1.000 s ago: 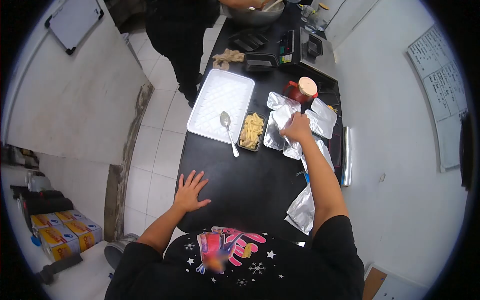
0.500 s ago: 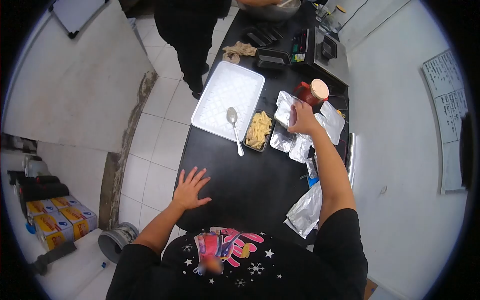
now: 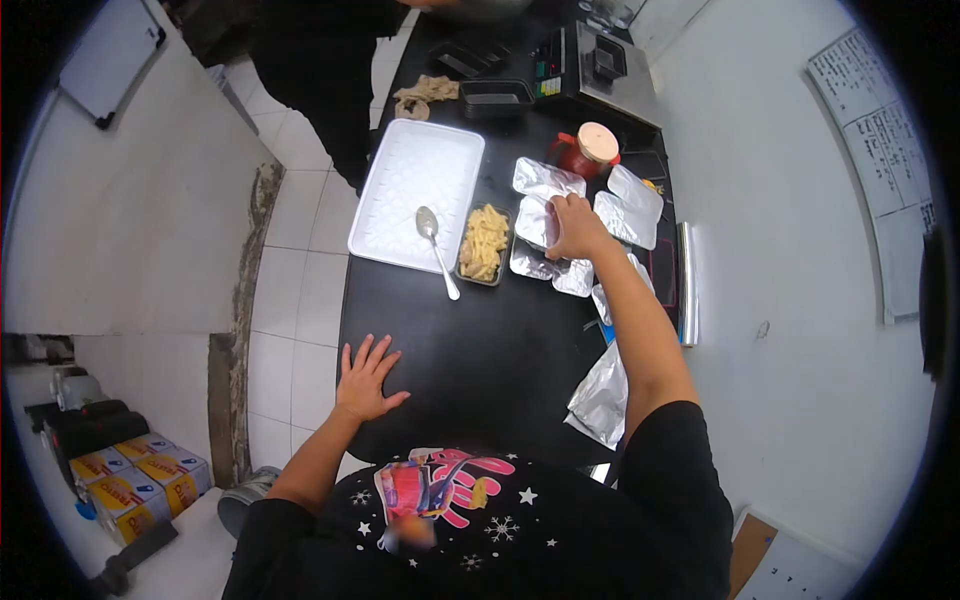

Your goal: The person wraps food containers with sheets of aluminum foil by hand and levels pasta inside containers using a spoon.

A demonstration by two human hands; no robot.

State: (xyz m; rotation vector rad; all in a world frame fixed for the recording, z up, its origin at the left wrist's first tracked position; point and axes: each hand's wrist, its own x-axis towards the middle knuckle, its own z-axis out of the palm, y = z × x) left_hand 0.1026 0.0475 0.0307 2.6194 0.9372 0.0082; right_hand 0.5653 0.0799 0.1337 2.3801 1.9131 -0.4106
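My left hand lies flat on the black table near its left edge, fingers spread, with nothing under it that I can see. At the right, my right hand grips a foil-covered container by its near right side; the thumb is at the near edge and the fingers are over the foil. Behind it is another foil-topped container, and further foil-topped ones sit closer to me. Left of these stands an uncovered black container of pasta. A metal spoon rests across the white tray's edge.
Beyond the foil packs stand a red jug with a pale lid, black containers, a crumpled brown cloth and a scale. Foil sheets and a roll lie along the right. A person in black stands across the table.
The view has shifted, so the table's things appear further left. My right hand has moved the foil-covered container slightly toward me, showing more of the one behind. My left hand stays flat.
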